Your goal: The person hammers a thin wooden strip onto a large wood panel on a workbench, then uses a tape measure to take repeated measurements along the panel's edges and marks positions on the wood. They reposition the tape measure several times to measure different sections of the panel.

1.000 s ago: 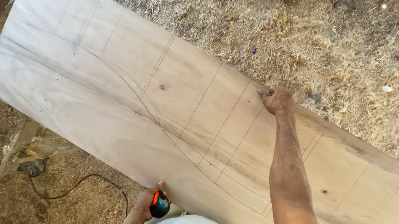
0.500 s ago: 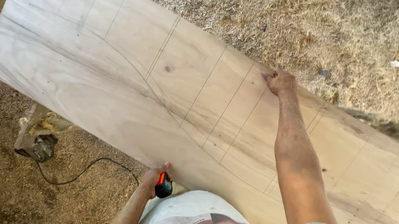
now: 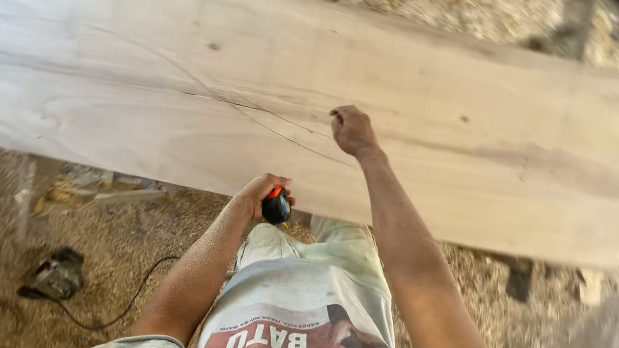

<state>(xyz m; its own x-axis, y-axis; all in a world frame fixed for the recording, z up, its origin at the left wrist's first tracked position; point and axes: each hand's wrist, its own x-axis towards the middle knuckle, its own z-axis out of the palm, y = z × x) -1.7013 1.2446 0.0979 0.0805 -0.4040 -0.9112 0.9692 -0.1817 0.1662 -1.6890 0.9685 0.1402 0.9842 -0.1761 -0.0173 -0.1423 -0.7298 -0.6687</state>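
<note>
Sawdust covered the ground beneath a wide pale plank [image 3: 172, 102] marked with a curved pencil line. It looked like measuring: the left hand [image 3: 259, 191] gripped a tape measure [image 3: 276, 207] at the near edge, while the outstretched right hand [image 3: 352, 129] pressed clenched fingers mid-board; the next move called for keeping both steady.

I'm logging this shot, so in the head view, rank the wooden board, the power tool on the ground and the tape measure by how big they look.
1. wooden board, by far the largest.
2. power tool on the sawdust floor.
3. tape measure in the left hand, smallest, though partly hidden.
</note>
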